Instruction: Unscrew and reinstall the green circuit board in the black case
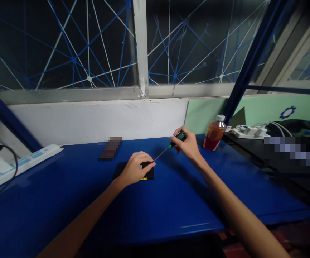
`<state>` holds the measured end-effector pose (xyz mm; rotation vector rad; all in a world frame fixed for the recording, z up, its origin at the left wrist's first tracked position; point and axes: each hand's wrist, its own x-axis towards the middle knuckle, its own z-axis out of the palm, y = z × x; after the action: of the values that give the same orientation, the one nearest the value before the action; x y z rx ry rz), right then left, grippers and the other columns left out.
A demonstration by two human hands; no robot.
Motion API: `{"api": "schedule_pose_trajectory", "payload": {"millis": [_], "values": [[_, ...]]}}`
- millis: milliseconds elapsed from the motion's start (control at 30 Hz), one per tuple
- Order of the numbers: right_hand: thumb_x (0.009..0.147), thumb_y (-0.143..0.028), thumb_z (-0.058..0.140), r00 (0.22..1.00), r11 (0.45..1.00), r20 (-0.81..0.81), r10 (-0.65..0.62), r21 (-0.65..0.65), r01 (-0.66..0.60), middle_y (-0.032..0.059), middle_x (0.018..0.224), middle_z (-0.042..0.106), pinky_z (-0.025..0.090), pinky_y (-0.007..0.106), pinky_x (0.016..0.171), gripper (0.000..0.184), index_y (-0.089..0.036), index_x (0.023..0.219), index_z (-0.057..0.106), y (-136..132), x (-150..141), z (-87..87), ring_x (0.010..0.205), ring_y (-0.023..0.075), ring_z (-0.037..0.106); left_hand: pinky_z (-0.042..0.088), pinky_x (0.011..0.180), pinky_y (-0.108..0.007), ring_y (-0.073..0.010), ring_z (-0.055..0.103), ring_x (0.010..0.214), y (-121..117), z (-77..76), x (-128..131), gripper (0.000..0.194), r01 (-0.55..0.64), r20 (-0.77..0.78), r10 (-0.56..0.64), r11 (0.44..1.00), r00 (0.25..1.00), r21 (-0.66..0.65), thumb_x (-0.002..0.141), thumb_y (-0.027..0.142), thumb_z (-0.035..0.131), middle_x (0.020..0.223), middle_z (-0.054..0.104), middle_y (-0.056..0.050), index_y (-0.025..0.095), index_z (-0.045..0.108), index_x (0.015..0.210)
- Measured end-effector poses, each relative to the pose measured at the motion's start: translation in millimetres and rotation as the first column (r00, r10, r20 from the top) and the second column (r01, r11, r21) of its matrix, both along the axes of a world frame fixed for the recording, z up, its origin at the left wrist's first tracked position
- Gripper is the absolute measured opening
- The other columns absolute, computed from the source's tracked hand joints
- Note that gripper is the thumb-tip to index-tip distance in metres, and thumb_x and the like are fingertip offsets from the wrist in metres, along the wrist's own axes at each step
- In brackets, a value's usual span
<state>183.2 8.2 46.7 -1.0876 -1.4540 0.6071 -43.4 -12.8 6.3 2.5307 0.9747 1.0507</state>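
My right hand (188, 143) is closed around the green and black handle of a screwdriver (162, 154), its thin shaft slanting down to the left. The shaft's tip meets the thumb and fingertips of my left hand (136, 167), which are pinched together. Whatever sits between those fingertips is too small to make out. Beneath the left hand lies a flat black box-like object (151, 175) with a yellow mark on its near edge. The hand covers much of its top.
Behind the left hand a dark flat slab (109, 152), partly pixelated, lies on the blue table (155, 211). A bottle of reddish drink (214, 134) stands at the back right. White power strips (34, 159) with cables lie at the left; another power strip (248, 132) is at right.
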Motion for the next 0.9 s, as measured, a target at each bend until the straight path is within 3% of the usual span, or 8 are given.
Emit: {"api": "schedule_pose_trajectory", "payload": {"millis": [333, 900], "values": [[0.072, -0.026, 0.063, 1.000, 1.000, -0.025, 0.011, 0.027, -0.010, -0.0065, 0.043, 0.052, 0.037, 0.021, 0.033, 0.017, -0.020, 0.082, 0.050, -2.1, 0.9, 2.9, 0.030, 0.0106, 0.049, 0.045, 0.084, -0.038, -0.0202, 0.064, 0.084, 0.4, -1.3, -1.0, 0.016, -0.035, -0.011, 0.036, 0.998, 0.999, 0.057, 0.087, 0.030, 0.060, 0.084, 0.071, -0.003, 0.021, 0.070, 0.078], [0.074, -0.026, 0.062, 0.997, 0.994, 0.068, -0.028, 0.111, 0.021, -0.0070, 0.046, 0.052, 0.039, 0.021, 0.039, 0.017, -0.021, 0.085, 0.050, -8.5, -2.6, 4.1, 0.034, 0.0094, 0.050, 0.044, 0.081, -0.037, -0.0194, 0.065, 0.080, 2.9, -4.0, -1.1, 0.015, -0.058, 0.015, 0.056, 0.991, 0.998, 0.123, 0.086, 0.030, 0.063, 0.080, 0.071, -0.002, 0.021, 0.069, 0.075]]}}
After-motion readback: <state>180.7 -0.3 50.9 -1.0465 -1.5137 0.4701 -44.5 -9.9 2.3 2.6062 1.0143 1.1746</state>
